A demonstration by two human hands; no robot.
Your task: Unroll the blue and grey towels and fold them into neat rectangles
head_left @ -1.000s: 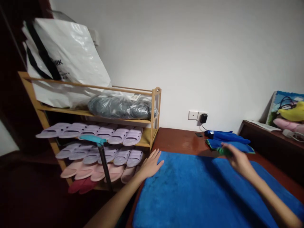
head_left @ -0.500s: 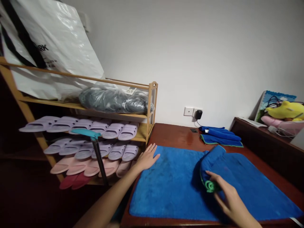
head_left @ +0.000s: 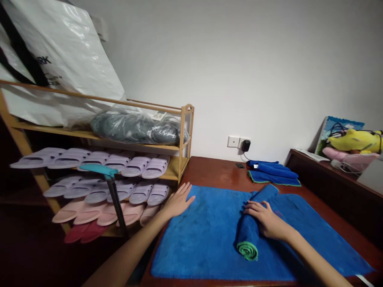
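Note:
A blue towel (head_left: 197,243) lies spread flat across the reddish-brown table, with faint dark stains on it. On top of it rests a rolled blue towel (head_left: 249,233) whose green edging shows as a spiral at the near end. My right hand (head_left: 266,219) lies over the middle of this roll, its fingers curved round the top. My left hand (head_left: 179,201) is flat, fingers stretched, on the far left corner of the spread towel. The underside of the roll is hidden.
Folded blue towels (head_left: 273,173) lie at the back of the table (head_left: 209,169). A black plug (head_left: 245,145) sits in the wall socket. To the left stands a wooden rack (head_left: 183,143) with slippers and a big white bag (head_left: 68,52). A yellow plush toy (head_left: 353,140) is at right.
My right hand has moved from the roll's near end up onto its middle. The roll now lies straighter, its spiral end nearer me. My left hand stays on the corner.

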